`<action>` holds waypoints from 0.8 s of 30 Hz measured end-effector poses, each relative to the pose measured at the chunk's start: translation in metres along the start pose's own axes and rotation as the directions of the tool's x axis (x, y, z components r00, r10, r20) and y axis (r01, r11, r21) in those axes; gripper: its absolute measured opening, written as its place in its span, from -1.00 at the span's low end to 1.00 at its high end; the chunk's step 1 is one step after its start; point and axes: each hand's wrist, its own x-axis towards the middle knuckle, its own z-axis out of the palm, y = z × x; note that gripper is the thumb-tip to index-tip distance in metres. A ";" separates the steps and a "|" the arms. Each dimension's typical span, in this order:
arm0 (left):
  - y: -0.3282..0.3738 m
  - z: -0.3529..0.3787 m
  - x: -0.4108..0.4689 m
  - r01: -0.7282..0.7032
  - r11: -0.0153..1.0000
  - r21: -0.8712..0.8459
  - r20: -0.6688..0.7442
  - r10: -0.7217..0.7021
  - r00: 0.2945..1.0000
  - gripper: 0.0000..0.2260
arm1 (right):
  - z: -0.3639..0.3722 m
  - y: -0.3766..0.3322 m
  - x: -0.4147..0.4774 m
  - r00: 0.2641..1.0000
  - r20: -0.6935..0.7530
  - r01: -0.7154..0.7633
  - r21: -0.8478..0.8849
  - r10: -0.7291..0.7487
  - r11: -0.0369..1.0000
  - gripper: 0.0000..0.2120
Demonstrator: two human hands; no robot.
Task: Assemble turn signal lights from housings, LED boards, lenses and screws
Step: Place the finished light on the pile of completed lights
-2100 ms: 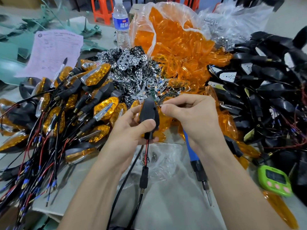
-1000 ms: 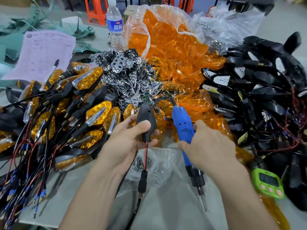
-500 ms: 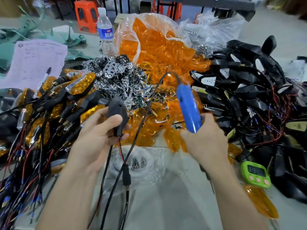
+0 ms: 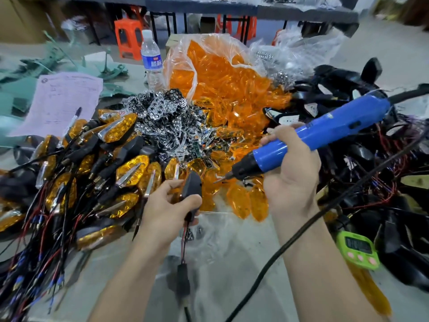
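Note:
My left hand grips a black turn signal housing by its stem, its red and black wires hanging down. My right hand holds a blue electric screwdriver tilted, with its bit pointing left toward the housing, a short gap apart. Several small screws lie on clear plastic below the housing. Orange lenses spill from a bag behind. Chrome LED boards are heaped in the middle. Bare black housings pile up on the right.
Finished amber lights with wires cover the left. A green timer lies at right near the table edge. A water bottle and a paper form sit at the back left. The screwdriver cable crosses my right forearm.
My right hand picked the blue screwdriver up from the table and turned it so the bit points at the housing. My left hand has kept hold of the housing, lowering it slightly.

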 end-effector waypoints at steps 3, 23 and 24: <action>-0.003 0.009 -0.003 0.023 0.999 -0.040 -0.016 -0.023 1.000 -0.81 | 0.003 0.004 0.001 0.999 0.032 -0.004 0.023 0.004 1.000 -0.68; 0.007 0.025 -0.007 -0.042 0.996 -0.073 -0.183 0.028 0.983 -0.76 | -0.007 0.021 -0.001 0.933 0.357 0.008 0.105 -0.045 0.994 -0.72; 0.007 0.024 -0.007 -0.038 0.997 -0.073 -0.193 0.023 0.981 -0.73 | -0.009 0.023 -0.001 0.922 0.386 -0.006 0.110 -0.037 0.994 -0.73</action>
